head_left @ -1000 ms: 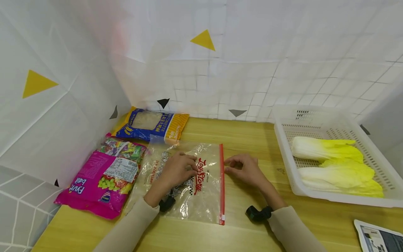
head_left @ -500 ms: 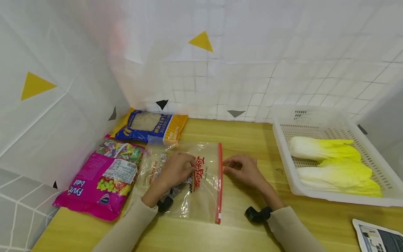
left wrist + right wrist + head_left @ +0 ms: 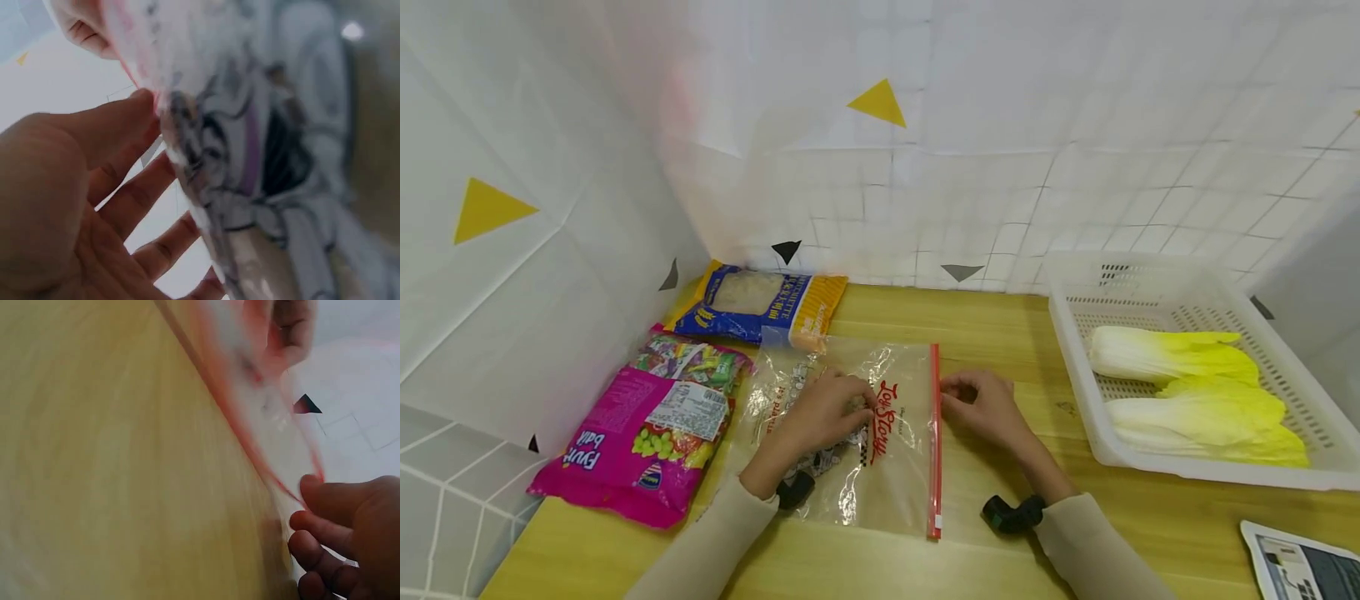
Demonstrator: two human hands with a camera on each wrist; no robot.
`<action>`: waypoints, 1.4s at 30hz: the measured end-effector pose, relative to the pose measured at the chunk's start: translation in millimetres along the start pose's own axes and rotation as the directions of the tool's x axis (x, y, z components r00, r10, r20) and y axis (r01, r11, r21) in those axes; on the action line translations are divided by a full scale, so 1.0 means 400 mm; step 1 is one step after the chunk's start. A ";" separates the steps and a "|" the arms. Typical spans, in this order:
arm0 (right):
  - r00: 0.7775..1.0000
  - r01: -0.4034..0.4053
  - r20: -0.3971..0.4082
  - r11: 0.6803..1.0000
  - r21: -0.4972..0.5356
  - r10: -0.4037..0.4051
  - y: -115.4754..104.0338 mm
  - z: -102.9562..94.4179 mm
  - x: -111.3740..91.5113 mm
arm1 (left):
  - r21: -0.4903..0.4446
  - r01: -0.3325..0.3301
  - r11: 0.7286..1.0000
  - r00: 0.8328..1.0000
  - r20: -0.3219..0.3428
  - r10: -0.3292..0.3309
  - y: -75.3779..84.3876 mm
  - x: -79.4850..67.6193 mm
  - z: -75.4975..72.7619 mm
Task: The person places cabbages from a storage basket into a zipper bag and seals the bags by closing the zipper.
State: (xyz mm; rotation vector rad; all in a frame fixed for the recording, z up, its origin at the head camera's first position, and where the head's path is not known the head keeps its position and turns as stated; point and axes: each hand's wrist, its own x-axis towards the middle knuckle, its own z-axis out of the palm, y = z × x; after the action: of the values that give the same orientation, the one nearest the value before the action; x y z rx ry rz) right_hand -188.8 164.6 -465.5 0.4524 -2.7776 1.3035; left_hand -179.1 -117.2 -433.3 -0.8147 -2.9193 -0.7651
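A clear zip bag (image 3: pixel 895 487) with a red zip edge and printed lettering lies flat on the wooden table in the head view. My left hand (image 3: pixel 820 417) is over its printed middle, thumb and forefinger pinching the film. In the left wrist view the bag's printed film (image 3: pixel 269 144) rises beside the left thumb (image 3: pixel 125 115). To the right, my right hand (image 3: pixel 988 410) pinches the zip edge. The right wrist view shows the right thumb (image 3: pixel 331 499) and forefinger at that edge, where two red lines stand apart; the film there is blurred.
At the left are a pink candy bag (image 3: pixel 632 425) and a blue-and-yellow pasta packet (image 3: pixel 760 300). A white perforated basket (image 3: pixel 1078 400) at the right holds Chinese cabbage (image 3: pixel 1180 354). Part of a flat printed packet (image 3: pixel 1300 558) shows at the lower right. Walls close off the back and left.
The zip bag has shifted slightly to the right over the last half second. Both hands have moved a little with it and keep their places on the bag.
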 end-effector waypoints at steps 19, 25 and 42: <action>0.997 0.079 -0.003 0.994 -0.078 -0.080 0.000 0.005 0.002 | 0.119 0.140 0.983 0.990 -0.027 -0.137 -0.014 0.003 0.002; 0.996 0.086 0.004 0.993 -0.076 -0.085 -0.003 0.005 0.003 | 0.090 0.176 0.980 0.983 -0.063 -0.171 -0.018 0.005 0.007; 0.999 0.012 -0.048 0.999 0.036 -0.011 -0.007 0.016 -0.002 | -0.085 0.050 0.995 0.967 -0.244 -0.069 -0.001 0.014 -0.026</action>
State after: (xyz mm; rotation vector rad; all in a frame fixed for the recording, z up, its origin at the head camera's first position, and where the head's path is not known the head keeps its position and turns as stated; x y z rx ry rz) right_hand -186.9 158.4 -467.6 0.4327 -2.7132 1.3455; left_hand -185.2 -119.6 -423.7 -0.5894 -2.7175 -0.9180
